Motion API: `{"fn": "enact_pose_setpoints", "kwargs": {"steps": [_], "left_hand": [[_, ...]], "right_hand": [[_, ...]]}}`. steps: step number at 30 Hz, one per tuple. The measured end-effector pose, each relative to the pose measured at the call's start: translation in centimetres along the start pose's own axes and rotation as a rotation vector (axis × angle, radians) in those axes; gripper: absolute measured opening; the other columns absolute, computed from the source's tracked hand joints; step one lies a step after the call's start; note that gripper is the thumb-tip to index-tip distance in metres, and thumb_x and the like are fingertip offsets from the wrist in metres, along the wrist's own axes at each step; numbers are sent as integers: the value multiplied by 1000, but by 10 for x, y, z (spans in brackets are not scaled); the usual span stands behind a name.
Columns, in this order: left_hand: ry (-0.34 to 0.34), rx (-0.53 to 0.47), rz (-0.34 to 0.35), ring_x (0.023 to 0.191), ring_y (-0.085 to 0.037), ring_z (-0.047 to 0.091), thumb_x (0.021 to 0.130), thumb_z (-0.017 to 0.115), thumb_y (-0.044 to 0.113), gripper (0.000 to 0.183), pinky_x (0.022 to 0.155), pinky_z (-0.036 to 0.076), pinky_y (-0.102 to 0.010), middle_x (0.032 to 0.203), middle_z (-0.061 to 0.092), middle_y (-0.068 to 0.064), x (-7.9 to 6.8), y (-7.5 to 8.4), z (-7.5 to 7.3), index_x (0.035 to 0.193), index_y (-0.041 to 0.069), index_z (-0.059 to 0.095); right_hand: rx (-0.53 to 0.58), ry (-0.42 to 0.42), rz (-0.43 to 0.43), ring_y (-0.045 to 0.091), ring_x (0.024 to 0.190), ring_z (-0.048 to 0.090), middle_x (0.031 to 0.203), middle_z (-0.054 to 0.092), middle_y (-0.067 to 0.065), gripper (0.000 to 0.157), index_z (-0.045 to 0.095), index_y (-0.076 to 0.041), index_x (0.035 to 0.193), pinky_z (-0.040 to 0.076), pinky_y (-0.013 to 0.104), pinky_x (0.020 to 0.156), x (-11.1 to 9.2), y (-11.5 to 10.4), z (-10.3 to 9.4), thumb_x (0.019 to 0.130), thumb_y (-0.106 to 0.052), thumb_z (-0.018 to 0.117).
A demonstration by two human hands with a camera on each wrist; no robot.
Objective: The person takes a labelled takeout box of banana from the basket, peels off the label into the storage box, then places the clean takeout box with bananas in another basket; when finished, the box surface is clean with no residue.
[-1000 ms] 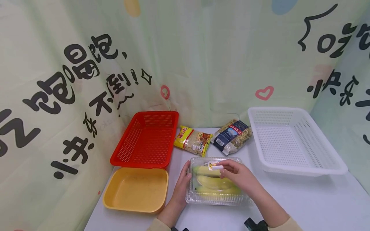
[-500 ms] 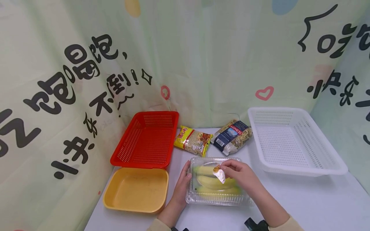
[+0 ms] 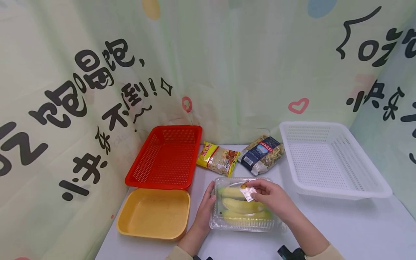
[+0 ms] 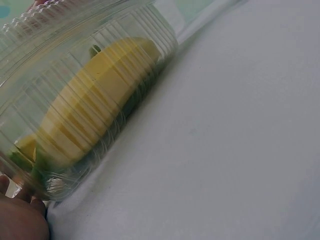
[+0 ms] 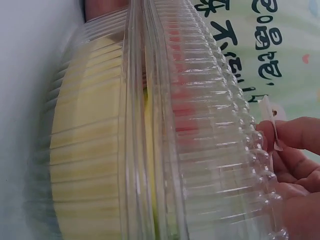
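A clear plastic clamshell box [image 3: 242, 224] with several yellow bananas [image 3: 243, 206] inside lies on the table in the head view. My left hand [image 3: 203, 209] rests along its left side, fingers fairly straight and thumb at the edge. Over the lid, my right hand [image 3: 271, 198] pinches a small white sticker [image 3: 248, 193] with a brown-orange mark at its upper corner. The right wrist view shows the sticker [image 5: 270, 120] edge-on between thumb and finger, just past the ridged lid. One banana [image 4: 95, 100] shows through the box wall in the left wrist view.
A red basket [image 3: 164, 159] and a yellow tub [image 3: 154, 213] stand on the left. Behind the box lie a yellow-and-clear food bag [image 3: 218, 159] and a pasta bag with a navy label [image 3: 261, 153]. A white basket [image 3: 338, 159] is at the right, before a printed curtain [image 3: 243, 72].
The right hand has turned the sticker, so its white face now hangs toward the lower right of its brown-orange mark. The left hand and the box have stayed in place.
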State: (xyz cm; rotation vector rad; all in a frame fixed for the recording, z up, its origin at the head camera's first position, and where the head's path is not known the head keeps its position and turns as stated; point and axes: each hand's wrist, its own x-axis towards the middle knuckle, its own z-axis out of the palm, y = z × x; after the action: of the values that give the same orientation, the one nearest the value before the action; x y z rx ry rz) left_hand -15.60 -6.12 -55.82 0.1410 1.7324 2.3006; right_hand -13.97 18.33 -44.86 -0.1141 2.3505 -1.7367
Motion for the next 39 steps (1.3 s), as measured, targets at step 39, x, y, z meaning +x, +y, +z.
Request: {"fn": "enact_pose_setpoints", "kwargs": {"steps": [39], "left_hand": [[116, 179, -56, 155, -27, 5, 100, 43, 47, 58, 122, 5, -61, 166, 17, 6, -3, 7, 0, 154, 40, 27]], "right_hand": [[-206, -204, -159, 23, 92, 56, 134, 58, 7, 41, 64, -23, 131, 55, 30, 74, 42, -52, 3, 91, -18, 69]]}}
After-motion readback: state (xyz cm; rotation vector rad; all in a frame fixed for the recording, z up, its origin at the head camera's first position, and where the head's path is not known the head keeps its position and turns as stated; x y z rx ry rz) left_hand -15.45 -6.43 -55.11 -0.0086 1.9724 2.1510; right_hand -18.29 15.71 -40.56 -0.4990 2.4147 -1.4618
